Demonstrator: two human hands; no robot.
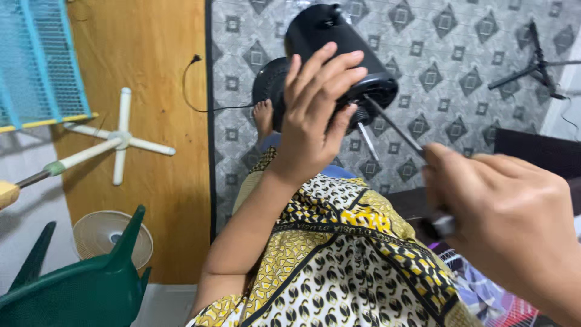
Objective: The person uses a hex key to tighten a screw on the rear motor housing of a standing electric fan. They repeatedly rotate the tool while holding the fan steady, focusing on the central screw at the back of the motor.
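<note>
So from my feed, the biggest thing in view is the lap in a yellow, black and white patterned cloth [339, 254], filling the bottom middle, over a grey patterned tile floor [460, 60]. Next down in size, the black fan motor housing [339, 48] is held up above the lap, resting against the knee area, with a black cord [206, 106] trailing off to the left. The left hand [318, 115] is wrapped over the housing's front, fingers spread and curled onto it, forearm rising steeply from bottom left. The right hand [508, 212] is close to the camera, closed in a fist around a screwdriver [399, 130]; its thin shaft angles up-left to the housing's face. Wrist is bent, knuckles toward me. Handle's mostly hidden and blurry.
</note>
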